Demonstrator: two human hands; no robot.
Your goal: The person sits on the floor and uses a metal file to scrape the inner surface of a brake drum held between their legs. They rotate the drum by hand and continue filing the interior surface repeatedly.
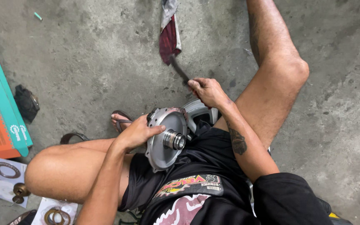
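Round grey metal housing (166, 139) stood on edge in the seated person's lap, at frame centre. Left hand (137, 132) clasped its rim at 9 o'clock, thumb on the face beside the central shaft (175, 140). Right hand (207, 91), at 1 o'clock, was clenched on a dark bar (179, 68) angled toward the red rag (169, 35). Likely risks: the bar slipping and striking a knuckle or bare knee; the unclamped housing rolling onto the concrete floor (84, 62).

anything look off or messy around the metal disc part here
No damage shows on the metal disc part, steadied by the left hand. Oddly, small rings lie loose on the floor by the knee.
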